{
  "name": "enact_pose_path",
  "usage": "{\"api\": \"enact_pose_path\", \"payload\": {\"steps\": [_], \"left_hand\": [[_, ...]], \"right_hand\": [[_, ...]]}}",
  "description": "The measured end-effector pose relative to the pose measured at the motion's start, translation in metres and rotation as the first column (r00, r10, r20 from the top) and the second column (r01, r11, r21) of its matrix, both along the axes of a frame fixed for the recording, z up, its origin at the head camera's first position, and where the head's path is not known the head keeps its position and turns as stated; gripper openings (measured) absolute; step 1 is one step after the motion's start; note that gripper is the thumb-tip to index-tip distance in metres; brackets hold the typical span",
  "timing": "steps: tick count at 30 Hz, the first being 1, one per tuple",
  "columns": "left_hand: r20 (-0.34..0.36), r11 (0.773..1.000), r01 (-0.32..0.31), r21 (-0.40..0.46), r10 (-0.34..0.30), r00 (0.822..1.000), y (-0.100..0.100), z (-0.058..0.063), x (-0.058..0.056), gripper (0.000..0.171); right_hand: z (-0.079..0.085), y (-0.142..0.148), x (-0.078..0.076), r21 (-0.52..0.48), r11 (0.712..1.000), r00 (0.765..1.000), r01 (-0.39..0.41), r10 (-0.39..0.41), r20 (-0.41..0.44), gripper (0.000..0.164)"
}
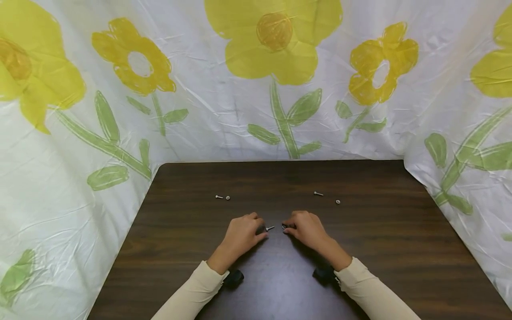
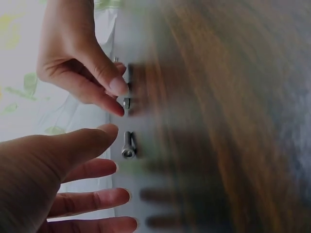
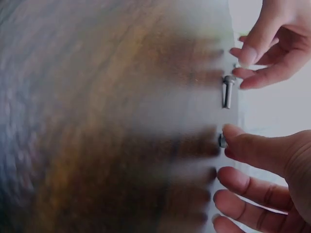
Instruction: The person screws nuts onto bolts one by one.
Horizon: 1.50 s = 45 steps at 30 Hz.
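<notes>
On the table between the two hands lies a metal bolt (image 1: 270,228), its socket head toward the left hand (image 1: 244,232). In the left wrist view the thumb and fingers of that hand are spread around the head of the bolt (image 2: 128,145), with a gap on either side. The right hand (image 1: 306,229) has its thumb and index finger at a small nut (image 1: 284,227), and appears to pinch it at the tabletop. Part of the nut (image 3: 222,141) is hidden by the thumb in the right wrist view.
Farther back on the dark wooden table (image 1: 180,249) lie a second bolt (image 1: 219,197) and nut (image 1: 228,198) at left. Another bolt (image 1: 318,193) and nut (image 1: 338,202) are at right. A flowered curtain (image 1: 216,120) borders the table's back and sides.
</notes>
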<state>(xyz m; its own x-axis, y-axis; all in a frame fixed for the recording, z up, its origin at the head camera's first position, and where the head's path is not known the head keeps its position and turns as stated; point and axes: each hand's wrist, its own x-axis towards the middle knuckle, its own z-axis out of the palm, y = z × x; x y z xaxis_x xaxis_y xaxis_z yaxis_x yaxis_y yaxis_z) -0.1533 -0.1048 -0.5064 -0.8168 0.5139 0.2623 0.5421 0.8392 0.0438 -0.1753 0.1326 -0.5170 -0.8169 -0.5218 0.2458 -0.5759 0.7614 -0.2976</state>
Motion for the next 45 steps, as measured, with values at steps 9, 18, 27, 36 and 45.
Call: {"api": "enact_pose_path", "payload": {"steps": [9, 18, 27, 36, 45], "left_hand": [[-0.028, 0.999, -0.016, 0.029, 0.016, 0.999, 0.007, -0.003, -0.001, 0.027], [-0.025, 0.998, -0.04, 0.045, 0.041, 0.999, 0.008, -0.005, 0.001, 0.025], [-0.008, 0.995, -0.04, 0.088, 0.041, 0.999, 0.006, -0.011, -0.001, 0.023], [0.022, 0.99, -0.048, 0.129, 0.045, 0.999, 0.007, -0.011, -0.004, 0.021], [0.031, 0.981, -0.057, 0.185, 0.052, 0.998, 0.005, -0.015, -0.005, 0.02]], "right_hand": [[-0.003, -0.002, -0.001, -0.016, 1.0, 1.0, 0.005, -0.006, -0.022, 0.013], [-0.002, -0.008, 0.001, 0.0, 1.0, 0.997, -0.018, 0.018, -0.069, 0.007], [0.002, -0.011, -0.001, 0.065, 0.993, 0.99, -0.098, 0.104, -0.099, 0.011], [0.006, -0.008, -0.007, 0.066, 0.994, 0.995, -0.091, 0.094, -0.041, 0.007], [0.006, 0.001, -0.013, -0.082, 0.992, 0.995, -0.097, 0.1, 0.03, 0.006]]}}
